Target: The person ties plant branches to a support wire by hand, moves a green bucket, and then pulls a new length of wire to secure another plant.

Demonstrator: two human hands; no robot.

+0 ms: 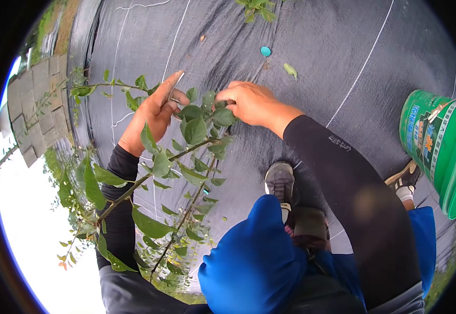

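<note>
A leafy branch (194,148) slants up across the view from the lower left, its tip reaching between my two hands. My left hand (152,118) is beside the tip leaves, index finger stretched out, other fingers curled. A thin pale strip (179,79) sticks out between its fingers; its kind does not show. Right of the tip, my right hand (256,104) has its fingers closed in a pinch on the leafy shoot (221,116), the fingertips partly hidden by leaves. Both forearms wear black sleeves.
Black ground cloth (311,47) with white lines lies below. A green bucket (437,152) stands at the right, near a shoe (405,178). A teal disc (265,51) and a loose leaf (290,70) lie on the cloth. Grey pavers (39,104) show at far left.
</note>
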